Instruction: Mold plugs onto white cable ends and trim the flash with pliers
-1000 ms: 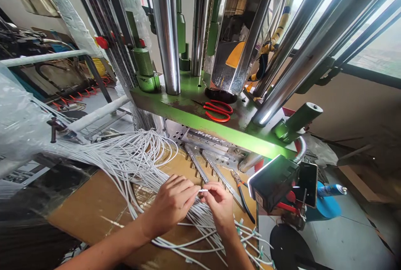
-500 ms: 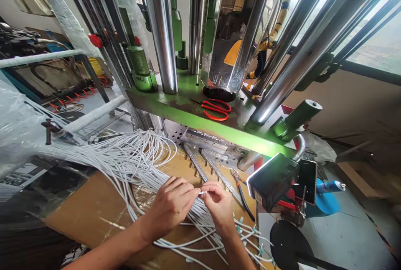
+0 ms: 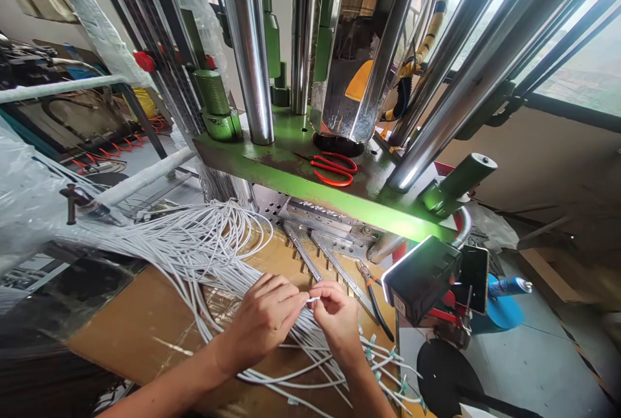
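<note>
Both hands meet above a thick bundle of white cables (image 3: 223,256) that runs across a brown cardboard sheet (image 3: 121,327). My left hand (image 3: 272,311) is closed, thumb and fingertips pinching a short white cable end (image 3: 313,299). From the other side my right hand (image 3: 337,321) pinches the tip of that same cable end, its fingers curled. Most of the held cable is hidden behind the fingers. Several loose cable ends with small greenish connectors (image 3: 388,356) lie to the right of my right wrist. Pliers with dark and orange handles (image 3: 376,301) rest just beyond my right hand.
Ahead stands a green press (image 3: 310,178) with steel columns; red-handled scissors (image 3: 334,167) lie on its plate. Two metal bars (image 3: 303,250) point toward my hands. At right are a black box (image 3: 422,279), a blue spray can (image 3: 509,286) and a round black stool (image 3: 446,376).
My hands stay nearly still, pinching the same white cable end; a little more of it shows between my fingertips. The view has shifted very slightly.
</note>
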Demonstrator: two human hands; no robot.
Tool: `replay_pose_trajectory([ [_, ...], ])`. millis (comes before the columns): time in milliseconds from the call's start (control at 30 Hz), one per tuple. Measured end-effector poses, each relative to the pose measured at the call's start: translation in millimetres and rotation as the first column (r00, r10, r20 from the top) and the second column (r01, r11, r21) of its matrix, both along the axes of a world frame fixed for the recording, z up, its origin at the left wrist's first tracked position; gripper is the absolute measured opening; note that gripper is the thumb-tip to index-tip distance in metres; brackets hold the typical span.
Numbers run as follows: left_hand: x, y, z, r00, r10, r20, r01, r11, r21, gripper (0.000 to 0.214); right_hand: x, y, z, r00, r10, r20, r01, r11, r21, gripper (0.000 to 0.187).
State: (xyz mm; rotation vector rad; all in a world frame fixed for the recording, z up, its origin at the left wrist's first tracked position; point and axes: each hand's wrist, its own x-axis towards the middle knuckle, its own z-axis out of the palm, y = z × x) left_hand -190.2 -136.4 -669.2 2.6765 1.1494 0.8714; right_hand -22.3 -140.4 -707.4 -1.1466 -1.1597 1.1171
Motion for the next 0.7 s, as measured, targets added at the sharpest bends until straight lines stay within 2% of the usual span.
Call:
replay_pose_trajectory([
  [400, -1.7, 0.0, -1.1, 0.999, 0.002, 0.035, -0.002, 1.000, -0.007, 0.017, 0.7, 0.5, -3.1, 0.999, 0.030, -0.022, -0.030, 0.999, -0.010, 0.011],
  [700, -1.3, 0.4, -3.1, 0.997, 0.039, 0.065, -0.034, 0.996, -0.077, 0.019, -0.1, 1.2, -2.0, 0.998, 0.037, -0.049, -0.038, 0.999, -0.018, 0.011],
])
